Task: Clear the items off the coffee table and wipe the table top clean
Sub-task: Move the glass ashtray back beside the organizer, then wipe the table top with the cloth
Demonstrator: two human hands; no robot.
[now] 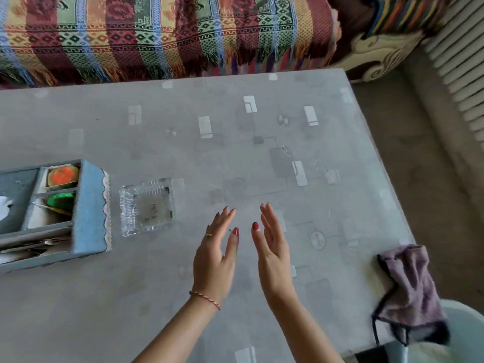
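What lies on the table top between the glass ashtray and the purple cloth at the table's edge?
In the head view, only both open hands, left and right, hover between the square clear glass ashtray and the crumpled purple cloth; the grey patterned table top there is bare.

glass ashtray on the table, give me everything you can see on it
The ashtray is square, clear, thick ribbed glass with a raised rim and a shallow well. The well looks dirty, with grey residue and dark specks. It sits flat and upright on the grey table, left of centre, just right of the blue organiser box, with a narrow gap between them. Nothing touches it: the left hand is open to its right, clear of it.
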